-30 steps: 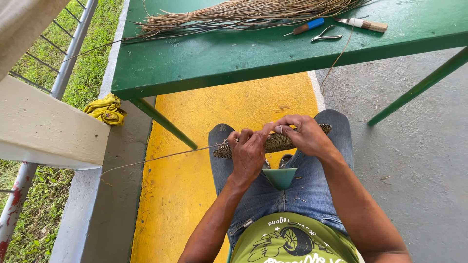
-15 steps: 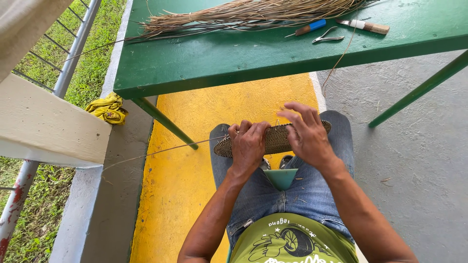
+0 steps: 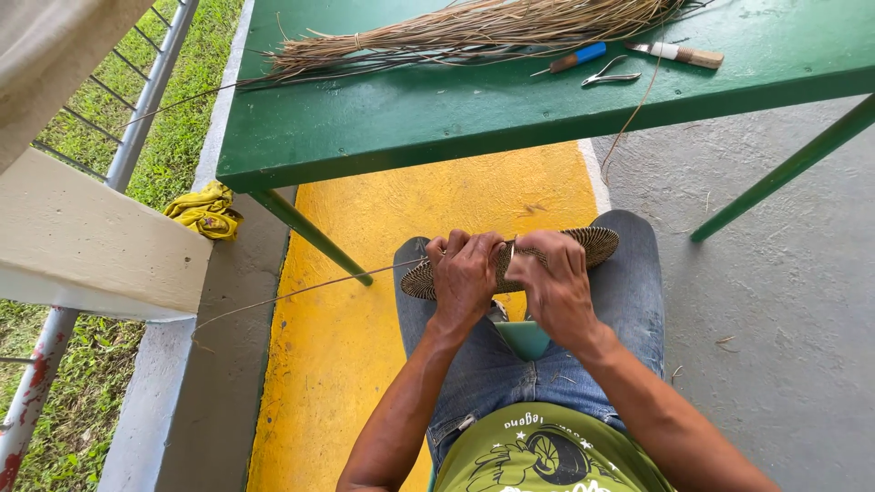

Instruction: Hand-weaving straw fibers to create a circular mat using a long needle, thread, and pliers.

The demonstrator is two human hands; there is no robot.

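Woven brown coiled mat lies across the knees, grasped by both hands: left hand fingers clenched over its rim, right hand fingers pinching beside them; a thin fibre strand trails leftward.

Both forearms reach forward from the bottom of the view and converge over the lap, above the knees. The left hand sits knuckles-up, its fingers curled down and closed in a tight grip, the wrist straight in line with the forearm. The right hand lies just beside it, nearly touching, its back turned up, fingers bent and pinched together near the left hand's fingertips, wrist angled slightly inward.
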